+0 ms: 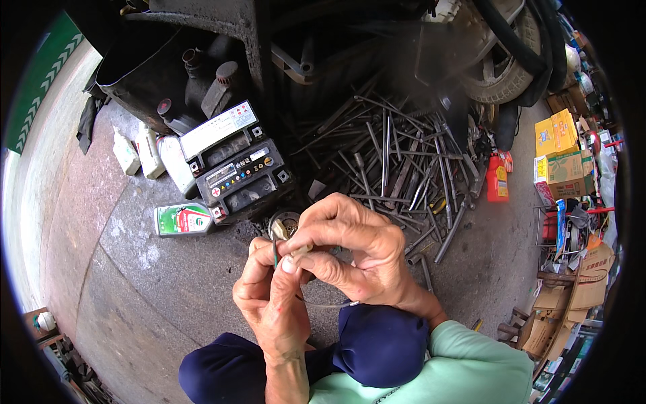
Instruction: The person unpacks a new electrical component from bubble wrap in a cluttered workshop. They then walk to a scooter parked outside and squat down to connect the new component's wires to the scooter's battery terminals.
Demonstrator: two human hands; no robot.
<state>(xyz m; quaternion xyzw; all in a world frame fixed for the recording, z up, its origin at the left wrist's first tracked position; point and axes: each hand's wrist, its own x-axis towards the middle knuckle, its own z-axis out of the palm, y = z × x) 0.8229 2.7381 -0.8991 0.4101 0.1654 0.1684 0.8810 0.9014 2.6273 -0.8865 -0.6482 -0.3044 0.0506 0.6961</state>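
The person's left hand (269, 296) and right hand (350, 249) meet in the middle of the view, above the knees in dark blue trousers (377, 343). Both grips are clenched on a small round metal part with a shiny face (284, 225), which sits at the fingertips just in front of the hands, over the grey stone floor (134, 283); the left thumb and forefinger pinch its lower edge, where a short green piece shows, and the right fingers curl over it from the right side. A thin grey wire (323, 304) hangs in a loop beneath the hands. Just beyond the part stand two black rectangular batteries with white labels (235, 161), one behind the other, and a green and white plastic bottle (183, 219) lies on its side to their left. Three white plastic bottles (149, 153) stand further left, near a black engine casing (161, 74). To the right, a loose pile of long grey metal rods (397, 161) spreads over the floor, with a small red plastic bottle (498, 178) beside it and yellow cardboard boxes (557, 135) further out.
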